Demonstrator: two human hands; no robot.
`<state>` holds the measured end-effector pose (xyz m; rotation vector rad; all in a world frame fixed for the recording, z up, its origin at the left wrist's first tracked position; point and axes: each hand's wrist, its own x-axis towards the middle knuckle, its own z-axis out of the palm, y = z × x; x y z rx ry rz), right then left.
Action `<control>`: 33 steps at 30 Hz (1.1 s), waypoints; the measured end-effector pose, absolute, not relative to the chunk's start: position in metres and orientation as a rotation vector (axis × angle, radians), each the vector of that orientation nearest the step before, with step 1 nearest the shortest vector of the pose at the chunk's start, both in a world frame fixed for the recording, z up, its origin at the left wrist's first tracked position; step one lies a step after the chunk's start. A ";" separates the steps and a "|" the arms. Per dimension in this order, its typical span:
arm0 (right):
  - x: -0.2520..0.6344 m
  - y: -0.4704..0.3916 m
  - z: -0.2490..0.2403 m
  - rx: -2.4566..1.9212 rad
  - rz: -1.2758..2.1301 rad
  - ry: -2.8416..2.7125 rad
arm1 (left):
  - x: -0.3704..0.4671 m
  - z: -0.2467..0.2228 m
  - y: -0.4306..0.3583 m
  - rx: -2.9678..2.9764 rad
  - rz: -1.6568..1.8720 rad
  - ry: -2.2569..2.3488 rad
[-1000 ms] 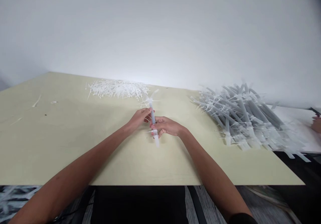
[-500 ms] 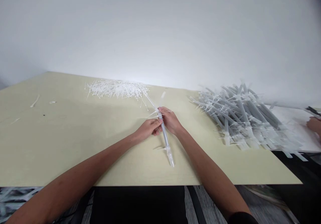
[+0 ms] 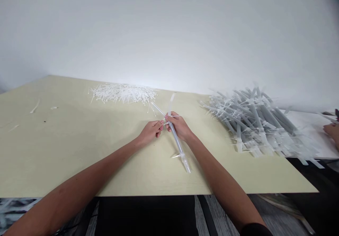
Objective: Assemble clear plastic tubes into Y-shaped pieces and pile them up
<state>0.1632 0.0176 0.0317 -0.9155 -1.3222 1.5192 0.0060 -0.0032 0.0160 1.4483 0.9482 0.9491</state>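
Observation:
My right hand (image 3: 179, 126) is closed around the upper part of a translucent plastic tube (image 3: 177, 140), near a joint where two thinner pieces branch off. The tube slants down toward me, its lower end bound with a white cable tie (image 3: 176, 155) whose tail sticks out to the left. Just left of the joint, my left hand (image 3: 152, 132) is closed in a pinch on the thin tail of another cable tie (image 3: 164, 123). My fingers partly hide that tie's loop. A pile of loose white cable ties (image 3: 123, 93) lies beyond my hands.
To the right, a heap of similar tied tubes (image 3: 254, 123) covers the table (image 3: 79, 151) up to its edge. A few white scraps (image 3: 35, 106) lie at the left. At the far right, another person's hand (image 3: 331, 132) is near a dark-handled tool. A wall stands behind.
My left hand has come off the tube and moved slightly left, now pinching a cable tie tail. The tube's lower end has swung a little to the right.

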 end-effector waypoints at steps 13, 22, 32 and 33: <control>0.159 0.011 0.040 -1.076 1.364 -1.469 | 0.000 0.020 0.001 1.728 0.928 1.187; 0.166 0.000 0.062 -0.928 1.758 -1.342 | -0.004 0.022 0.002 1.684 1.052 1.273; 0.165 -0.003 0.069 -1.038 1.099 -1.504 | -0.002 0.040 -0.006 1.491 1.298 0.995; 0.164 -0.003 0.068 -1.042 1.053 -1.505 | -0.002 0.042 -0.007 1.480 1.289 0.960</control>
